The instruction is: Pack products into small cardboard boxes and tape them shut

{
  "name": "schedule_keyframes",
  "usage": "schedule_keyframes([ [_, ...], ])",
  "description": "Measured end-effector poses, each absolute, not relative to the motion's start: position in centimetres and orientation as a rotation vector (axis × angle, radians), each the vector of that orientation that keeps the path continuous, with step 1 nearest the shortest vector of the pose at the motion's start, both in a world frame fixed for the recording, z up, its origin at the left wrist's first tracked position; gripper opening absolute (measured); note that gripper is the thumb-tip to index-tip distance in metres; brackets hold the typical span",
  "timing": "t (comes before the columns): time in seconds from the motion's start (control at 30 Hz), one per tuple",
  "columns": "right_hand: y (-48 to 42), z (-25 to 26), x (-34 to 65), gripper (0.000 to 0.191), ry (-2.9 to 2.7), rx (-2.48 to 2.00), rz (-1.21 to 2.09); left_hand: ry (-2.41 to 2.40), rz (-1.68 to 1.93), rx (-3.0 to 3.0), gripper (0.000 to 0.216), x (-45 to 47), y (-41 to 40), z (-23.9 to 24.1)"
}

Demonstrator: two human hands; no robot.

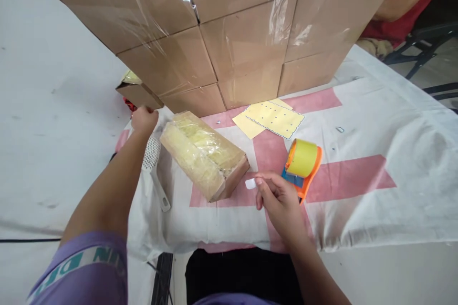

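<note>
My left hand (143, 119) reaches far forward to the foot of a wall of wrapped cardboard boxes (229, 33); its fingers are curled beside a small open box (138, 93) and something red. My right hand (277, 198) rests on the cloth with fingers bent, pinching a small white slip (250, 183). Between the hands lies a long carton (203, 155) with yellow contents under clear wrap. Just right of my right hand stands an orange tape dispenser (303, 164) with a yellow roll.
A white and pink cloth (375, 162) covers the table. Yellow sheets (274, 118) lie before the boxes. A white mesh scoop (154, 167) lies under my left forearm. Another person in red (404, 5) sits at the far right by a chair.
</note>
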State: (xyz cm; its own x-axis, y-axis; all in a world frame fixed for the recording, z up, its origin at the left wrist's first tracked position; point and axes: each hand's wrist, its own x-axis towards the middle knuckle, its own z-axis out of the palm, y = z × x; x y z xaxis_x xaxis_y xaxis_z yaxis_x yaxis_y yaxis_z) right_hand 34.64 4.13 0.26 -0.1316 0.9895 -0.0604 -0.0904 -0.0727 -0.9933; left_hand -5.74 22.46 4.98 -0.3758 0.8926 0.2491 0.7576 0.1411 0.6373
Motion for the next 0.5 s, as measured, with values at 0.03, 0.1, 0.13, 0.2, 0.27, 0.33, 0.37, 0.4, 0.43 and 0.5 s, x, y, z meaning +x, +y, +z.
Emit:
schedule_keyframes([
  [0.03,4.2,0.1,34.5,0.022,-1.189,-1.109,1.403,2.283,1.097,1.608,0.028,-5.3,22.0,5.2],
  [0.1,4.2,0.0,34.2,0.021,-1.180,-1.080,1.416,2.351,1.193,1.597,0.018,-3.8,20.4,5.5],
  [0.13,4.3,-0.1,34.0,0.021,-1.186,-1.068,1.414,2.310,1.228,1.621,0.011,-2.8,19.3,5.6],
  [0.2,4.3,-0.4,33.5,0.019,-1.231,-1.070,1.344,2.141,1.230,1.689,0.018,-0.6,17.0,5.7],
  [0.27,4.3,-0.8,32.8,0.017,-1.310,-1.105,1.125,2.014,1.082,1.747,0.036,1.6,14.7,5.7],
  [0.33,4.3,-1.4,32.0,0.017,-1.375,-1.133,0.826,2.057,0.865,1.753,0.055,3.1,13.0,5.7],
  [0.37,4.3,-1.7,31.7,0.019,-1.393,-1.132,0.692,2.103,0.780,1.738,0.062,3.6,12.4,5.6],
  [0.4,4.2,-2.1,31.5,0.019,-1.402,-1.124,0.590,2.138,0.726,1.720,0.067,3.8,11.9,5.6],
  [0.43,4.1,-2.4,31.3,0.020,-1.410,-1.112,0.521,2.165,0.708,1.701,0.068,3.9,11.5,5.5],
  [0.5,3.8,-3.0,31.0,0.020,-1.436,-1.091,0.445,2.186,0.710,1.683,0.069,3.8,11.0,5.4],
])
